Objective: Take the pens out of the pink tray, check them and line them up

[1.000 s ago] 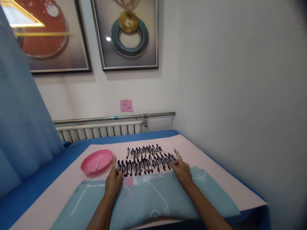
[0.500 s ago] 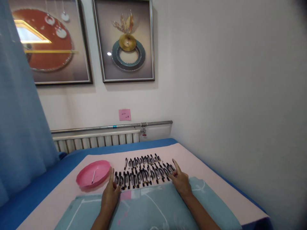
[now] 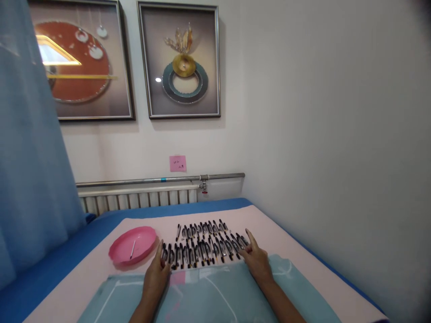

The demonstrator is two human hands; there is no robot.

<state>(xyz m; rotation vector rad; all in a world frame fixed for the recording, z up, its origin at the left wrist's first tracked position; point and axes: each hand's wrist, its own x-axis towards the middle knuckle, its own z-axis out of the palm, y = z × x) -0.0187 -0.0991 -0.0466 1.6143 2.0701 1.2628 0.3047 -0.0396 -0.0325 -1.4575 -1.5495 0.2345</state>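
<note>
Two rows of black-capped pens (image 3: 205,251) lie side by side on the pale pink sheet, the back row shorter than the front one. At the left end of the front row is my left hand (image 3: 156,271), its index finger stretched forward alongside the outermost pens. My right hand (image 3: 258,262) is at the opposite end, index finger pointing forward and thumb spread toward the pens, close to or touching the last ones. Neither hand holds anything I can see. Left of my left hand, a pink plastic tray (image 3: 116,256) contains one white pen (image 3: 133,249).
A light blue-green cloth (image 3: 208,296) covers the near side. The pink sheet (image 3: 303,273) lies over a blue cover (image 3: 188,206). A blue curtain (image 3: 30,157) hangs at left. Behind are a radiator (image 3: 141,199), a pipe, a pink note (image 3: 178,163) and framed pictures (image 3: 182,63).
My view has tilted slightly, so everything sits a little lower and farther right. My hands stay at the two ends of the front pen row, with hardly any visible movement.
</note>
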